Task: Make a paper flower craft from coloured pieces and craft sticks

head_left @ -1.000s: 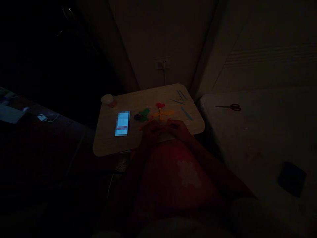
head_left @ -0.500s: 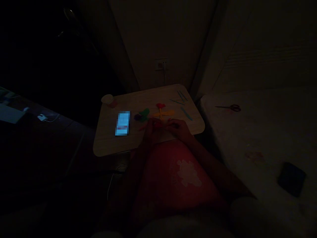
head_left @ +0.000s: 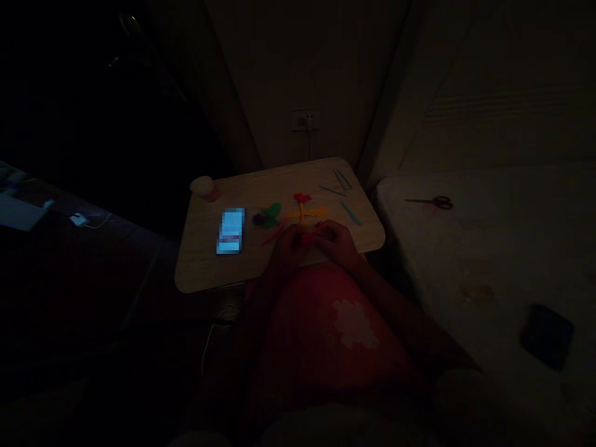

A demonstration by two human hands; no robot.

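Observation:
In the dim light my left hand [head_left: 289, 242] and my right hand [head_left: 336, 239] meet at the near edge of a small table. Their fingers are closed around a red lump of what looks like modelling clay [head_left: 307, 238], partly hidden by them. Just beyond lies a yellow-orange cross-shaped clay piece [head_left: 318, 212] topped by a red clay piece [head_left: 302, 197]. A long thin red clay strip [head_left: 271, 235] rests beside my left hand. Left of the cross are a green clay piece [head_left: 272, 214] and a dark purple lump [head_left: 257, 219].
On the wooden-topped table [head_left: 205, 273] are a lit phone [head_left: 231, 231], a tub [head_left: 205, 187] and several blue modelling tools [head_left: 350, 212]. Scissors [head_left: 437, 202] and a dark pouch-like object [head_left: 547, 335] lie on a pale surface to the right. A wall socket [head_left: 305, 120] is behind.
My left hand has shifted slightly right and turned, uncovering more of the red strip. The red lump between my hands has moved a little to the right. My right hand stays nearly in place.

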